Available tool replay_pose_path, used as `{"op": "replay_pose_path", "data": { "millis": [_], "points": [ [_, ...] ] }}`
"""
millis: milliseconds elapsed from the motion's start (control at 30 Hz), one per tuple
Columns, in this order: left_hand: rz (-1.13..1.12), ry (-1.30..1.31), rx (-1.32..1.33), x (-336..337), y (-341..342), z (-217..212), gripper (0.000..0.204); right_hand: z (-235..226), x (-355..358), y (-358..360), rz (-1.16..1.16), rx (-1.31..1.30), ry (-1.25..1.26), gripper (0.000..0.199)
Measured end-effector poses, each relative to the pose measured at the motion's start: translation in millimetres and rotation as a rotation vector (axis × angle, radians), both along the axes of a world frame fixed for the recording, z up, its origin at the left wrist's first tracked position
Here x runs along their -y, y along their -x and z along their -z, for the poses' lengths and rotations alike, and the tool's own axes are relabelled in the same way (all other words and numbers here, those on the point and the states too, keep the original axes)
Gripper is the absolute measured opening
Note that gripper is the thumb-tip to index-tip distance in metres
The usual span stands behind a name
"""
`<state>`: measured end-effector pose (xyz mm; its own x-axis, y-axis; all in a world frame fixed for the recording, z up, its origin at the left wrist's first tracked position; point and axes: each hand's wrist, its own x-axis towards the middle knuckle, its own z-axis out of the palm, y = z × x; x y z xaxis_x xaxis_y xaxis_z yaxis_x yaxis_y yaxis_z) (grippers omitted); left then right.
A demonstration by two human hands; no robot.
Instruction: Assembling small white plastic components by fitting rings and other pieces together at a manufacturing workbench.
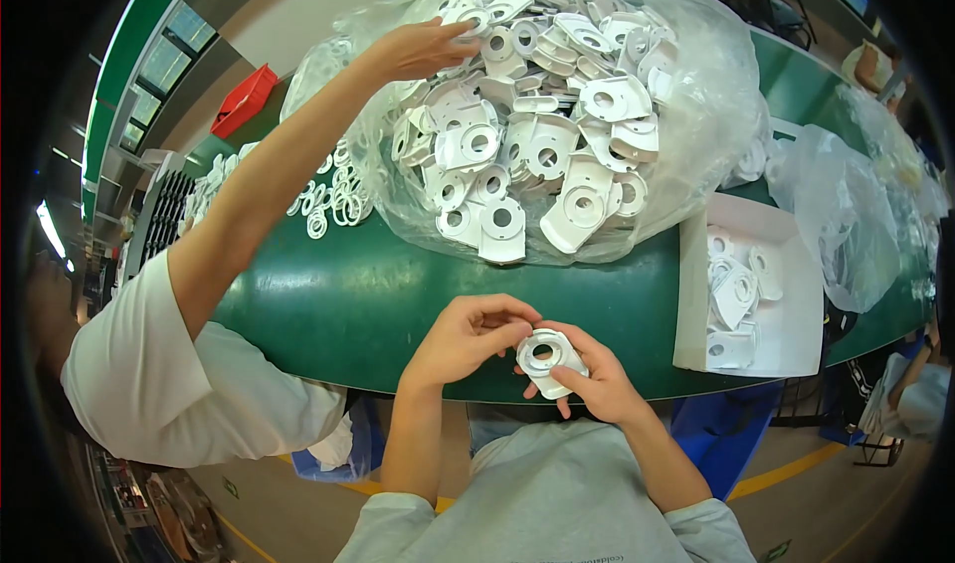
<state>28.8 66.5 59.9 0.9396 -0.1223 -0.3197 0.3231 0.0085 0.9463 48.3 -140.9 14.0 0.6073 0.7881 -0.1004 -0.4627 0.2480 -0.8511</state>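
While both hands are meeting at the table edge, left hand (463,334) and right hand (595,379) are pinching the white round-holed plastic plate (546,359) together, fingers clamped on its rim for control.

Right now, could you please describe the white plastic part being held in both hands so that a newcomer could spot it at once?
Start at the green table and find its near edge, below the big clear bag of white parts. There the left hand and right hand pinch one flat white part with a round hole. It alone is lifted off the table, apart from the heaps.
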Motion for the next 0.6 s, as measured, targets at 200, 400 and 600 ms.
{"op": "replay_pose_path", "data": {
  "millis": [200, 400, 600],
  "points": [
    [0.044, -0.353, 0.163, 19.8, 4.8, -8.8, 0.025, 0.3, -5.5, -0.1, 0.031, 0.029, 0.078, 0.046],
    [-0.107, -0.321, 0.126, 24.4, 9.1, 5.9, 0.019, -0.4, -5.2, -0.4, 0.016, -0.005, 0.078, 0.049],
    [-0.099, -0.498, 0.303, 32.6, 8.7, 1.0, 0.017, 1.4, -2.9, -2.9, 0.008, -0.059, 0.043, 0.046]
  ]
}}
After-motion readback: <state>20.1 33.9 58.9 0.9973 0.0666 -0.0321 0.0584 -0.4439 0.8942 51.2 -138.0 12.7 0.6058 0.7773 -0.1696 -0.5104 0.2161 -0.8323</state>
